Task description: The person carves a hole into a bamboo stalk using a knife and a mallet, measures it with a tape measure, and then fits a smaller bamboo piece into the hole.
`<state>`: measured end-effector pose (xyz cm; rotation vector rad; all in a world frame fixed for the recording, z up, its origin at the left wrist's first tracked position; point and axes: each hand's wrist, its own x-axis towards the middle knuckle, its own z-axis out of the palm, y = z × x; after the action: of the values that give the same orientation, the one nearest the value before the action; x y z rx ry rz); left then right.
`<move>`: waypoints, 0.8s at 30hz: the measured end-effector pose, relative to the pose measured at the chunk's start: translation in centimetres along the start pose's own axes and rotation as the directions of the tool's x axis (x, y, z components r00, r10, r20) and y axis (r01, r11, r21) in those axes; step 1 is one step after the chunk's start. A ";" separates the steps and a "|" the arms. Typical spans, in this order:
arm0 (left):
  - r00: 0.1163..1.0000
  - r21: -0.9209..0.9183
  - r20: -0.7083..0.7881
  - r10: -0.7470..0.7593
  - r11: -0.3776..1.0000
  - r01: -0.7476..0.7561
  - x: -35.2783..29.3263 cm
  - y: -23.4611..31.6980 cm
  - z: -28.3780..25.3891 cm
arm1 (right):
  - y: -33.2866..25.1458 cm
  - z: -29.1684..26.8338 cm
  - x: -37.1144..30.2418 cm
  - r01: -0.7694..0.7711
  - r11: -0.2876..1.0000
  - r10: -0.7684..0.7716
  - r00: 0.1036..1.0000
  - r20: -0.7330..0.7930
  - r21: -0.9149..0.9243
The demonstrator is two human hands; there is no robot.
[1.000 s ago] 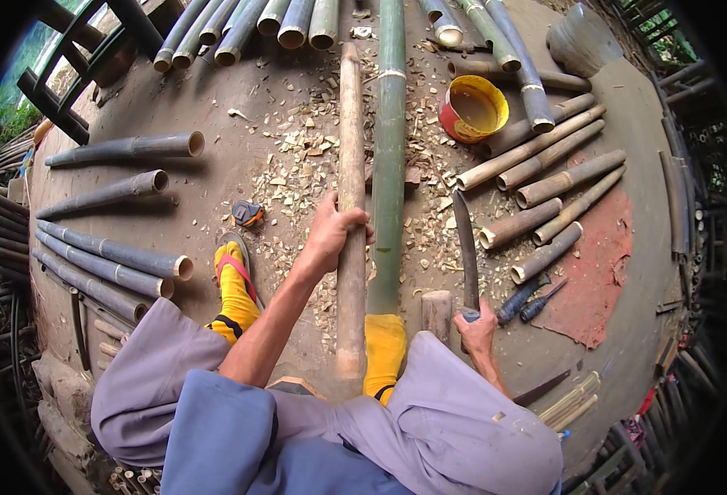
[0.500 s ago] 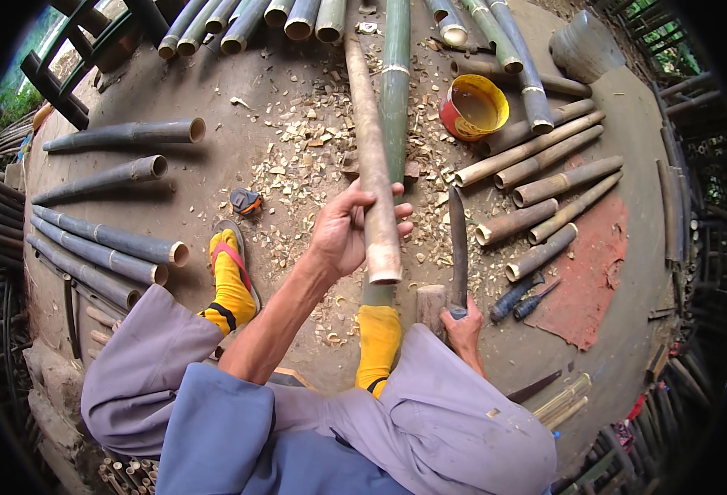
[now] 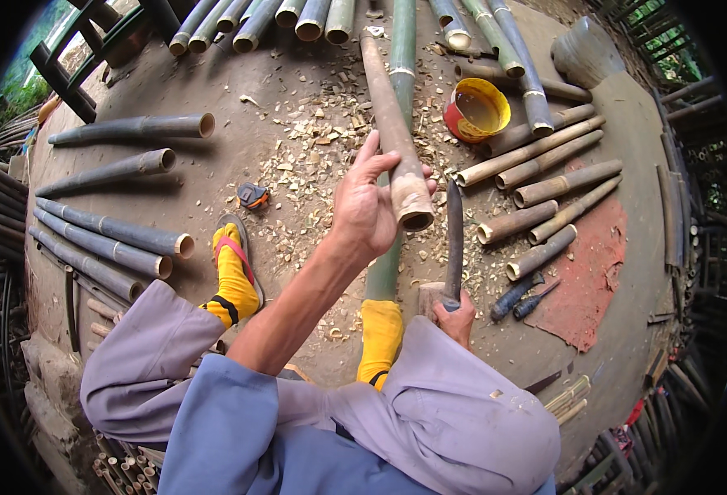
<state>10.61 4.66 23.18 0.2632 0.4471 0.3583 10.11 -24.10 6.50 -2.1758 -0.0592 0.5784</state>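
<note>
My left hand (image 3: 366,202) supports a brown bamboo tube (image 3: 387,99) near its closer end, thumb on top and fingers under it. That end is hollow and faces me, with a paler band by the rim. Under the tube, a long green bamboo pole (image 3: 382,276) runs away from me, its near end by my yellow-socked foot (image 3: 379,334). Close to my right knee, my right hand (image 3: 456,319) grips the handle of a machete (image 3: 455,239), its dark blade pointing away from me. A short wooden block (image 3: 431,298) stands beside that hand.
Pale chips (image 3: 314,136) litter the ground. A red-and-yellow bucket (image 3: 476,111) stands right of the green pole. Cut bamboo tubes (image 3: 136,128) lie left, right and far ahead. A tape measure (image 3: 253,196) sits near my left foot; two dark-handled tools (image 3: 514,299) lie right.
My left hand has moved away from me and slightly right, taking the tube along. The tube's near end has turned so its hollow shows. My right hand keeps hold of the machete.
</note>
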 end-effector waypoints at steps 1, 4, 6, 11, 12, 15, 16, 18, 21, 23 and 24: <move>1.000 0.063 0.013 0.000 0.998 -0.001 0.5 0.1 -0.1 | -0.2 0.1 0.0 -0.001 1.000 0.001 1.000 0.009 0.002; 0.999 0.094 0.011 -0.050 0.994 0.049 0.9 0.2 0.0 | -1.2 0.3 -0.1 0.035 0.999 -0.035 0.999 -0.002 -0.012; 0.990 0.019 0.013 -0.140 0.990 0.140 1.5 0.8 -0.3 | -1.9 0.4 -0.1 0.044 0.999 -0.044 0.999 -0.006 -0.031; 0.945 0.098 -0.272 -0.183 0.971 0.216 0.8 2.6 -1.9 | -6.3 0.9 -0.1 0.236 0.955 -0.241 0.970 -0.007 -0.181; 0.916 0.194 -0.346 -0.201 0.940 0.279 -0.2 3.2 -1.6 | -7.4 -0.2 0.0 0.293 0.934 -0.304 0.952 -0.023 -0.205; 0.936 0.686 -0.299 -0.186 0.640 0.347 -7.5 7.5 -5.1 | -9.1 -0.1 1.2 0.431 0.881 -0.432 0.901 0.036 -0.194; 0.905 0.688 -0.384 -0.186 0.596 0.414 -11.1 9.0 -4.6 | -9.4 0.3 1.6 0.447 0.876 -0.439 0.895 0.081 -0.183; 0.844 0.716 -0.431 -0.318 0.449 0.535 -16.8 11.4 -5.7 | -9.6 0.6 2.5 0.461 0.867 -0.440 0.886 0.145 -0.187; 0.664 0.535 -0.609 -0.433 0.394 0.747 -27.4 14.4 -10.5 | -10.3 3.5 2.5 0.515 0.843 -0.479 0.850 0.217 -0.156; 0.580 0.603 -0.689 -0.435 0.100 0.791 -31.8 15.6 -12.1 | -10.4 6.1 2.6 0.556 0.813 -0.496 0.816 0.297 -0.171; 0.519 0.620 -0.728 -0.447 -0.106 0.778 -32.3 15.9 -11.9 | -10.4 7.2 2.8 0.569 0.802 -0.496 0.803 0.331 -0.178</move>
<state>-26.52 8.36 30.04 1.1718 1.0257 -1.0190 11.19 -11.51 9.59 -2.1770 -0.9310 0.5458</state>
